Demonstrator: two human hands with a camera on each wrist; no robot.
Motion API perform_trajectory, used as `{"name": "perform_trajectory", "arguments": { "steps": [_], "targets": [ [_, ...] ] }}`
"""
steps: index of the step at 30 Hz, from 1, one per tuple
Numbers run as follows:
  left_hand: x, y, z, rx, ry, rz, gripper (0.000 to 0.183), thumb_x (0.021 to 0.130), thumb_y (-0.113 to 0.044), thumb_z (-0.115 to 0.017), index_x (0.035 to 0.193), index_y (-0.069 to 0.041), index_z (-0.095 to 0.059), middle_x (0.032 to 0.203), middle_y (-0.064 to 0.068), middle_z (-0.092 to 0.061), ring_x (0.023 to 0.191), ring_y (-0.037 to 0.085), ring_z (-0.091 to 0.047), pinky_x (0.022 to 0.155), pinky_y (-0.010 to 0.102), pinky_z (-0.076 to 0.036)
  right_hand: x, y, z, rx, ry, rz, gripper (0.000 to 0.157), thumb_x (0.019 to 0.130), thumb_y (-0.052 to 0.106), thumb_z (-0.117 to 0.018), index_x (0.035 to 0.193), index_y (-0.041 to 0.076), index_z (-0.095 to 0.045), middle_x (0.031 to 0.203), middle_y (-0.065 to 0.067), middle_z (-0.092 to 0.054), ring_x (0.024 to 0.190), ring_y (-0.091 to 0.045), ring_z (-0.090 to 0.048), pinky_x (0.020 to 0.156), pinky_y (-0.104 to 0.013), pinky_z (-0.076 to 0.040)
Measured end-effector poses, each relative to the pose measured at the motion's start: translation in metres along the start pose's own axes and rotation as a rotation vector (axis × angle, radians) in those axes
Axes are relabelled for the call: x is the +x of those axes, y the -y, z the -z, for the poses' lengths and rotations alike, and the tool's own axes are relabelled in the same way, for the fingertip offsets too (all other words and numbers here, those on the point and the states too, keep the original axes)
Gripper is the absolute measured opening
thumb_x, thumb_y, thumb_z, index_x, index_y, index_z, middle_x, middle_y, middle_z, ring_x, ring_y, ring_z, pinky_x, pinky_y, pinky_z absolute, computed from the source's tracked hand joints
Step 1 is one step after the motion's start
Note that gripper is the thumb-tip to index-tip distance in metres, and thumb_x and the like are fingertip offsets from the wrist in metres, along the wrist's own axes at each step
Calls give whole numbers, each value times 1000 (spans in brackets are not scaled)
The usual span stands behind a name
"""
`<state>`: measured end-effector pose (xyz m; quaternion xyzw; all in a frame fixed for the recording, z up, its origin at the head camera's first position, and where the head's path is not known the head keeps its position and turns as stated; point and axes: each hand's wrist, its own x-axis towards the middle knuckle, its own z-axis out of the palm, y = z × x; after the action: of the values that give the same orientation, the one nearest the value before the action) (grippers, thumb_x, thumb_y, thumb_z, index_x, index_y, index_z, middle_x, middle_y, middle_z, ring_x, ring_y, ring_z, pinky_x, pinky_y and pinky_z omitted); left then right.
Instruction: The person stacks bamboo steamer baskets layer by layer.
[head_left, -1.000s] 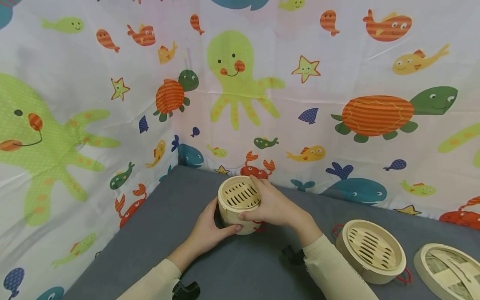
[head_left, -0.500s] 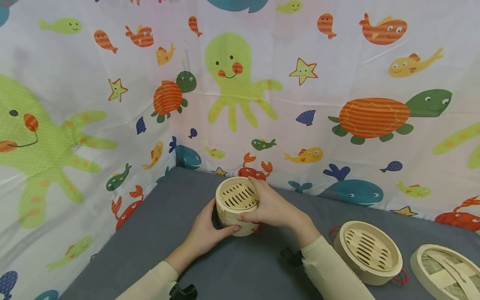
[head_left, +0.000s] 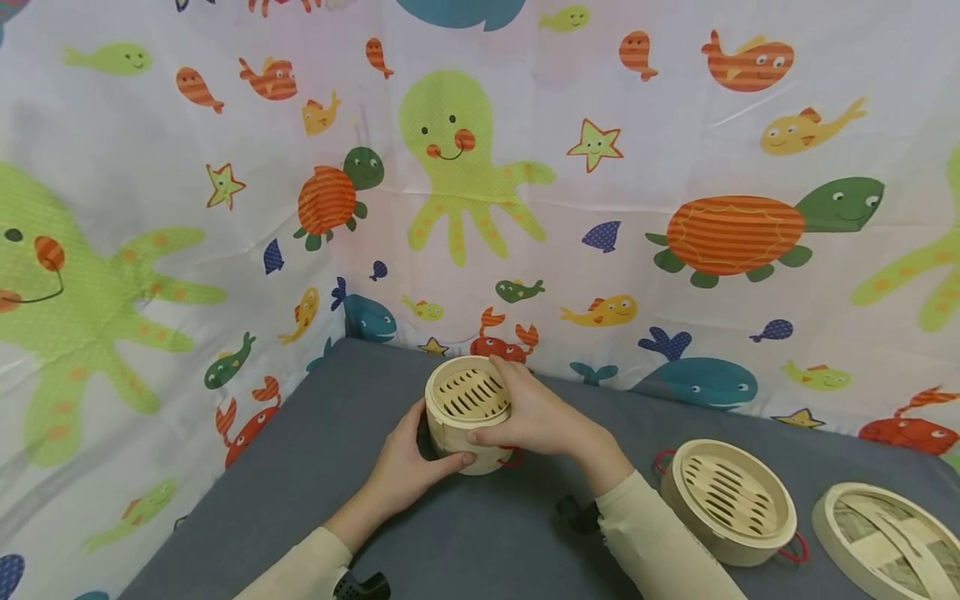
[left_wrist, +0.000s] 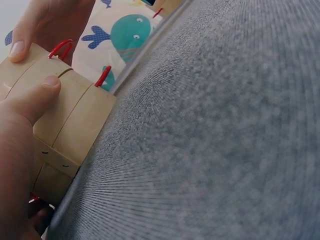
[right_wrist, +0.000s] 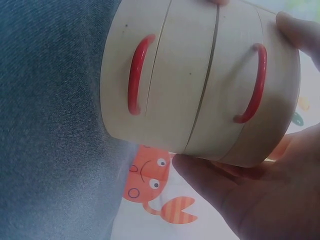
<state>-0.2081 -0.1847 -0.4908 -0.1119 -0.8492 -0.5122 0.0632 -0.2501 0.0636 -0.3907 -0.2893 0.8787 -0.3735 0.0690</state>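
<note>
Two small bamboo steamer baskets stand stacked on the grey table, with slots showing in the upper basket (head_left: 468, 395). My left hand (head_left: 401, 467) grips the stack low on its left side, thumb across the front. In the left wrist view that thumb presses the bamboo wall close to the seam. From the right, my right hand (head_left: 536, 417) holds the upper basket, thumb in front and fingers at the far rim. The right wrist view shows the seam between the upper basket (right_wrist: 232, 65) and the lower basket (right_wrist: 170, 90), each with a red handle.
Another bamboo steamer basket (head_left: 697, 527) with red handles sits on the grey table (head_left: 480, 542) to the right. Beyond it lies a round woven bamboo lid (head_left: 832, 533). A curtain (head_left: 555, 325) printed with sea animals hangs behind and along the left.
The head view has shifted slightly, so the scene sits a little further left. Both hands keep their hold on the stacked baskets, with no other clear change.
</note>
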Motion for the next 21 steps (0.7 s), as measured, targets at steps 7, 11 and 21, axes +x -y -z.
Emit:
{"name": "perform_trajectory", "arguments": {
  "steps": [7, 11, 21],
  "targets": [
    [1, -2, 0, 6, -10, -3, 116, 83, -56, -95, 171, -15, -31, 168, 8, -43, 156, 29, -40, 124, 64, -33, -1, 3, 4, -21, 8, -12, 129, 82, 59, -91, 176, 10, -16, 172, -14, -33, 152, -29, -39, 119, -57, -42],
    [2, -3, 0, 13, -2, -12, 116, 84, -56, -94, 172, -15, -30, 169, 9, -42, 156, 30, -40, 124, 64, -33, -3, 4, 6, -27, -1, 6, 133, 82, 58, -93, 176, 7, -15, 174, -13, -31, 156, -29, -35, 123, -57, -38],
    [-2, 3, -1, 4, -3, -5, 115, 84, -56, -94, 171, -13, -31, 169, 9, -42, 156, 30, -40, 124, 65, -32, -19, 9, 6, -34, -5, 23, 125, 90, 65, -84, 176, 10, -11, 178, -12, -22, 163, -29, -25, 126, -58, -33]
  ]
}}
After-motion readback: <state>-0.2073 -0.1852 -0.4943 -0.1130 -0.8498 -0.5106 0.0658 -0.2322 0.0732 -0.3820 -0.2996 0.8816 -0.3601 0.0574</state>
